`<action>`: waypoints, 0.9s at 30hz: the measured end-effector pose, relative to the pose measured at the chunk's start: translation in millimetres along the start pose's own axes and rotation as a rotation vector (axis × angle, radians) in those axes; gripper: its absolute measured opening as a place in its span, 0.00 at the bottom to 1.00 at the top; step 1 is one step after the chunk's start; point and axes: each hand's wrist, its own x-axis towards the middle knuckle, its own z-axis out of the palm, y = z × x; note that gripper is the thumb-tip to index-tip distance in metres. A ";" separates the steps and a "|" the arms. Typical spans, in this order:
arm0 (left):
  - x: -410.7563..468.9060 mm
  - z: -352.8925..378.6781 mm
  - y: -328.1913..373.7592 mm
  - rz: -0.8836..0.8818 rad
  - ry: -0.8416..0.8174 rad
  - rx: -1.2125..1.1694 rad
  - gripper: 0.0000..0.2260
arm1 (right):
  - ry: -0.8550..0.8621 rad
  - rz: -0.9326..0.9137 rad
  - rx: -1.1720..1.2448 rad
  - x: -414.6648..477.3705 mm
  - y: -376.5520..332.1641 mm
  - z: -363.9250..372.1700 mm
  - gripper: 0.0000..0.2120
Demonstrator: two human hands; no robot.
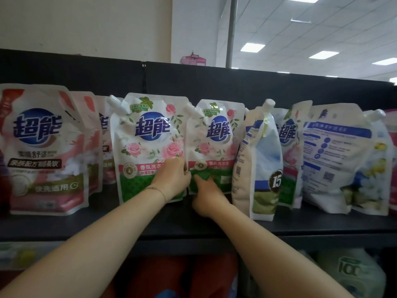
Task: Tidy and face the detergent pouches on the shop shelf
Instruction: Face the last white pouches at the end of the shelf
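Detergent pouches stand in a row on a black shelf point(193, 230). Two white rose-print pouches face forward at the middle. My left hand point(171, 179) grips the lower right edge of the larger rose pouch point(148, 136). My right hand point(206, 195) presses on the green lower part of the smaller rose pouch point(214, 136), thumb on its front. To their right a pouch point(257, 160) stands turned edge-on, showing its side. Further right, a pouch point(337, 153) shows its back with blue text.
A large pink and white pouch point(40, 147) stands at the far left with more pouches point(94, 143) behind it. A black back panel point(214, 82) rises behind the row. Below the shelf lie red packs point(171, 274) and a green and white pack point(348, 272).
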 end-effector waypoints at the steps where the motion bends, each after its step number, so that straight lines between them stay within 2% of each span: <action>1: -3.4 1.3 3.0 0.016 -0.002 -0.004 0.03 | 0.055 -0.039 0.000 -9.0 1.0 -3.2 0.23; 3: -11.5 4.9 11.6 0.051 -0.015 -0.021 0.04 | 0.175 -0.071 0.001 -27.8 4.2 -12.4 0.13; 5: -19.5 9.3 21.5 0.090 -0.058 -0.091 0.05 | 0.310 -0.082 -0.059 -45.4 9.5 -22.9 0.07; 7: -25.9 15.4 31.7 0.105 -0.118 -0.179 0.06 | 0.431 -0.123 -0.113 -60.2 17.6 -32.0 0.06; 10: -36.2 26.3 49.5 0.073 -0.198 -0.319 0.13 | 0.543 -0.112 -0.133 -79.1 37.9 -42.1 0.09; 13: -46.8 39.6 74.1 0.058 -0.296 -0.468 0.31 | 0.644 -0.054 -0.123 -97.4 64.2 -51.0 0.13; 16: -49.7 61.2 101.3 -0.006 -0.303 -0.627 0.47 | 0.726 0.030 -0.093 -108.8 93.9 -57.0 0.15; 19: -46.1 83.0 125.7 -0.128 -0.196 -0.688 0.58 | 0.737 0.084 -0.072 -108.4 122.7 -61.2 0.14; 22: -38.0 100.1 136.1 -0.205 -0.088 -0.582 0.58 | 0.719 0.163 0.020 -90.9 151.2 -72.3 0.15; 27: -26.2 113.3 137.8 -0.205 -0.021 -0.608 0.59 | 0.589 0.252 0.046 -60.9 181.6 -84.1 0.19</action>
